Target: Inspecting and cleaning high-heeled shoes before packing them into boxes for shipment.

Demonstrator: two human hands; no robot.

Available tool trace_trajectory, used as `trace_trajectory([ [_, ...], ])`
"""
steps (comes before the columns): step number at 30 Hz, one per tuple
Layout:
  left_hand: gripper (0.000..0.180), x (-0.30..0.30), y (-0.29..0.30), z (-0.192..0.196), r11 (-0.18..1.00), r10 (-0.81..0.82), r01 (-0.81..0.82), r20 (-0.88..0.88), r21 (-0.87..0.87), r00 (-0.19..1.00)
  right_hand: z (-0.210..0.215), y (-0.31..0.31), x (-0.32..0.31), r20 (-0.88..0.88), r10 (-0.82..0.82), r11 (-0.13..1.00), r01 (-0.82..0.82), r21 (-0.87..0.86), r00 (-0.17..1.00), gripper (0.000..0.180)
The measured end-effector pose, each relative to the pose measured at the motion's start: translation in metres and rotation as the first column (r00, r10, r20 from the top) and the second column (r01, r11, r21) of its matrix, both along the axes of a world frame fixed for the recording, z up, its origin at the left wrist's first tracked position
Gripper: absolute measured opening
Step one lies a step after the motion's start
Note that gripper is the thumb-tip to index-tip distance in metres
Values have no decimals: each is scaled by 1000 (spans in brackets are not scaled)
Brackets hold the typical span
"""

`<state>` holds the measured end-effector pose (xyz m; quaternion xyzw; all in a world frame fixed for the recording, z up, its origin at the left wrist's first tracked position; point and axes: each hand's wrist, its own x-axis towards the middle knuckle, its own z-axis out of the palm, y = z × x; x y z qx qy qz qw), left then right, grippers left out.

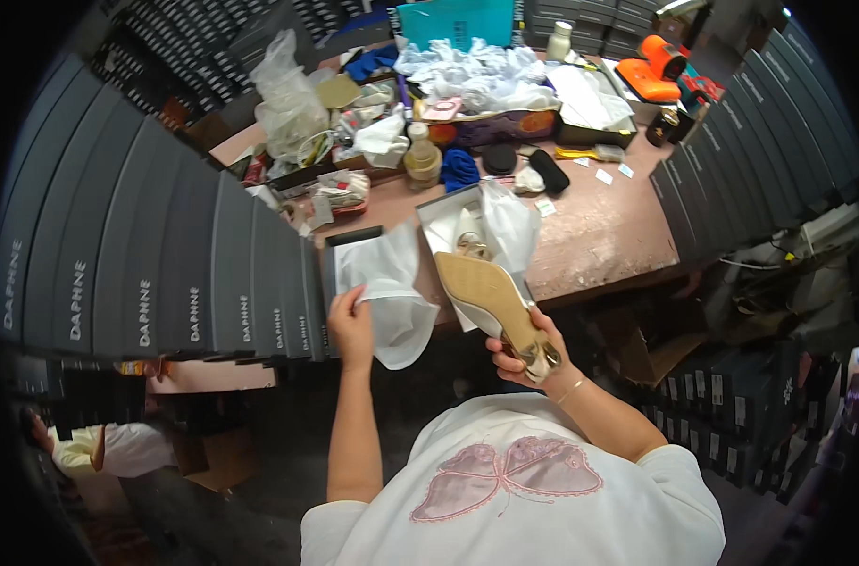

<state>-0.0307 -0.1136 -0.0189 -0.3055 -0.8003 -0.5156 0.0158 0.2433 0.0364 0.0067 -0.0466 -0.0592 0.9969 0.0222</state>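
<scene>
My right hand (539, 354) is closed round the heel end of a shoe (484, 285), its tan sole turned up and its back part shiny gold. The toe points away from me, over an open shoebox (435, 209) on the table. In that box lie a second pale shoe (469, 226) with a gold part and a sheet of white tissue paper (511, 224). To the left, my left hand (351, 330) pinches the edge of a white translucent wrapping sheet (396, 316), which hangs over a dark box edge (329, 274) and past the table front.
Dark shoeboxes (156, 236) stand in a row at left, more (759, 132) at right. Behind on the pink table (599, 241) are a box of crumpled tissue (476, 75), a pump bottle (422, 156), a black brush (548, 172) and an orange device (651, 71). Another person (118, 448) is at lower left.
</scene>
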Motion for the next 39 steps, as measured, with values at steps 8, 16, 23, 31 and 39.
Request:
trace_trajectory([
  [8, 25, 47, 10, 50, 960, -278, 279, 58, -6, 959, 45, -6, -11, 414, 241, 662, -461, 591, 878, 28],
  [16, 32, 112, 8, 89, 914, -405, 402, -49, -60, 913, -17, -28, -94, 27, -358, 205, 50, 977, 933, 28],
  [23, 32, 134, 19, 67, 963, -265, 267, -56, 27, 963, -15, 22, -94, 183, 70, -347, -148, 926, 981, 34],
  [31, 34, 185, 46, 81, 958, -250, 250, -16, 143, 968, -27, 10, -97, -135, -3, -491, 116, 863, 991, 39],
  [39, 52, 196, 60, 74, 901, -432, 419, 132, 112, 892, -21, 31, -128, -173, 63, -393, 184, 901, 983, 44],
])
